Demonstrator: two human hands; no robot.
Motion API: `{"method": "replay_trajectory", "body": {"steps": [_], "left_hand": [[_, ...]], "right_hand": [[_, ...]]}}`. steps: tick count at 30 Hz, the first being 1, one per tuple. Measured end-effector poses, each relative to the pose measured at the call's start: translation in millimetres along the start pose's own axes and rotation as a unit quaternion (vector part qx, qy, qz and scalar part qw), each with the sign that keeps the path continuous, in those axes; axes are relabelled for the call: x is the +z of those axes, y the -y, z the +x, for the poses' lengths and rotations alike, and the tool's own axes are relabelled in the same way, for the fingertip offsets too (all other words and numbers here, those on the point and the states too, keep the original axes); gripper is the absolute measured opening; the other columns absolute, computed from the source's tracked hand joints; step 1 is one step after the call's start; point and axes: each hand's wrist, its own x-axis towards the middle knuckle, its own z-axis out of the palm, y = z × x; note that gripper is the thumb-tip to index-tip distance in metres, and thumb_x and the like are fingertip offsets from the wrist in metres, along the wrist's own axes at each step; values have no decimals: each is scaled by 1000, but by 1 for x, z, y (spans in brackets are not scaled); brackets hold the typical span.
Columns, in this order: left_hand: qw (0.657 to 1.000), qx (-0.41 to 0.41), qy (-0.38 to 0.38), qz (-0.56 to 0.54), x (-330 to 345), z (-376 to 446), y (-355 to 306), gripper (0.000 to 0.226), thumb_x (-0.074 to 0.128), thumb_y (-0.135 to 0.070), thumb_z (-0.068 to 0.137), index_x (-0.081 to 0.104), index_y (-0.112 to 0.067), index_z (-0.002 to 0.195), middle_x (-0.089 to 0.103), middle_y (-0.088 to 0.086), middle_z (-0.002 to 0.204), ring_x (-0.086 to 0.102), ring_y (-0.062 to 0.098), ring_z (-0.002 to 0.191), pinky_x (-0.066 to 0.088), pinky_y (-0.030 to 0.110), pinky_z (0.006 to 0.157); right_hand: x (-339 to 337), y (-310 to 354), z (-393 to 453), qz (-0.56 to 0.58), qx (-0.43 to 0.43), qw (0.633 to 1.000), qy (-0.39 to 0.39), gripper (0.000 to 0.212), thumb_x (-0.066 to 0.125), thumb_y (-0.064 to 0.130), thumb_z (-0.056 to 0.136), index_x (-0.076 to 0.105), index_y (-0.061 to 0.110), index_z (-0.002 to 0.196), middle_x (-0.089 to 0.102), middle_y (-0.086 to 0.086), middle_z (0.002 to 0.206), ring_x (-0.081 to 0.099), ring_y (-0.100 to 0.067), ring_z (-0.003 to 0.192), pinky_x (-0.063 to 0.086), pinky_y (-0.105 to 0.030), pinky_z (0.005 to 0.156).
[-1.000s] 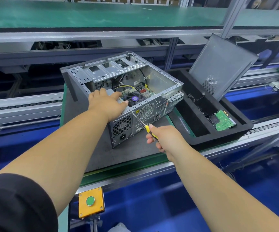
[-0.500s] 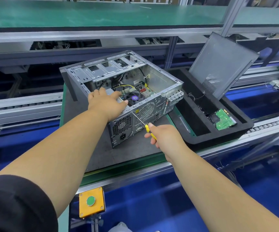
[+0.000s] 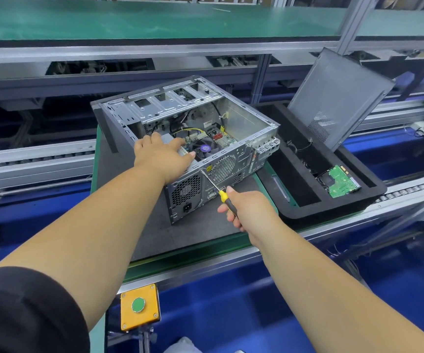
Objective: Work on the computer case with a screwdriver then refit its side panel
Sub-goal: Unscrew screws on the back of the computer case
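Observation:
The open computer case (image 3: pixel 241 123) lies on its side on a grey mat (image 3: pixel 155 225), its motherboard and fan exposed. My left hand (image 3: pixel 162 156) rests on the case's near top edge above the power supply, fingers reaching into the opening. My right hand (image 3: pixel 246 212) grips the yellow-and-black handle of a screwdriver (image 3: pixel 212 183). Its shaft slants up-left and the tip touches the rear panel near the round fan grille. The grey side panel (image 3: pixel 338 98) leans upright at the right, behind a black foam tray (image 3: pixel 333 207).
The foam tray holds a green circuit board (image 3: pixel 340 184) and loose cables. A yellow box with a green button (image 3: pixel 139 305) sits below the bench's front edge. Conveyor rails (image 3: pixel 35 161) run left and right; a green shelf (image 3: pixel 155 19) spans above.
None beyond a slight shift of the view; both hands and the screwdriver stay in place at the rear panel.

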Motion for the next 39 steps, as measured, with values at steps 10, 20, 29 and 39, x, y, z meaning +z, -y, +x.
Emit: {"method": "replay_trajectory", "body": {"steps": [10,20,29,39], "left_hand": [[1000,-2,2,0,-1,-1,0,64,21,-78,85,37,-49,139,36,16,144,26,37,137,15,49,114],[1000,1,2,2,-3,-2,-1,64,22,-77,84,38,-48,139,37,16,142,27,36,137,15,48,113],[1000,1,-1,-11,-4,-4,-1,61,25,-76,85,40,-49,138,38,15,141,28,36,135,15,49,114],[1000,-1,0,-17,-5,-5,-1,61,25,-77,85,40,-49,138,37,15,142,27,36,136,14,49,114]], "right_hand": [[-7,-14,2,-83,-141,984,-74,39,71,44,86,64,7,79,63,-1,60,56,-18,56,49,-32,61],[0,-2,-1,7,-28,999,16,49,49,44,101,73,10,75,51,3,51,35,-9,37,31,-22,43],[-7,-6,2,23,-37,999,22,32,72,36,87,55,12,76,54,-5,65,45,-11,47,37,-22,43],[-6,1,5,-56,-40,998,-1,51,46,46,102,70,15,69,53,8,45,43,-13,48,39,-26,54]]}}
